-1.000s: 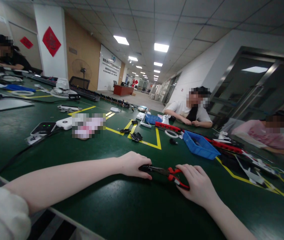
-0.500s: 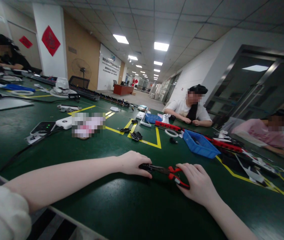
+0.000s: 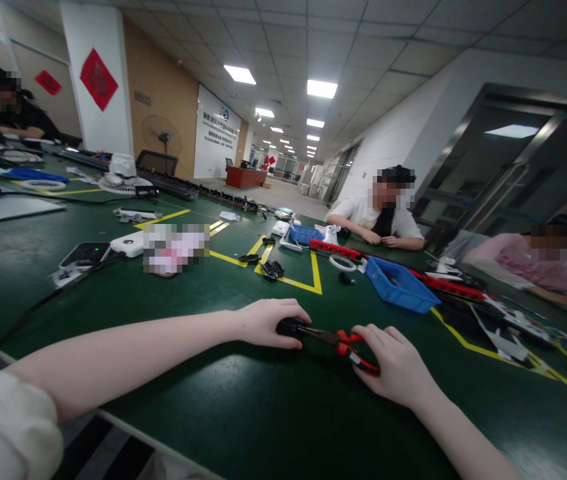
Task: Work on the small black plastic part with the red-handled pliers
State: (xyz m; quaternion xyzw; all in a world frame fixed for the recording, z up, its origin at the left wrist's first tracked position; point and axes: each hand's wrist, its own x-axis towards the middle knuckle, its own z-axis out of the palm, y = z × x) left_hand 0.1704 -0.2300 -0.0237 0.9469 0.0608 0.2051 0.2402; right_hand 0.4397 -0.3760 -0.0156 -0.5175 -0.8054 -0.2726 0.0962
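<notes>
Red-handled pliers (image 3: 342,342) meet a small black part (image 3: 288,327).

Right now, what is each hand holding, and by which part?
The right hand holds the pliers by their red handles; the left hand grips a black part, exact place unclear.

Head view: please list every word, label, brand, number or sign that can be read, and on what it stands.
No text can be quoted with certainty.
White wall sign: Chinese characters and Latin letters, too small and blurred.
Large red diamond on the pillar: darker marking, too blurred.
Smaller red diamond: unreadable.
White plate by the black device: dark mark, unclear.
Pliers: pale patch, no letters legible.
</notes>
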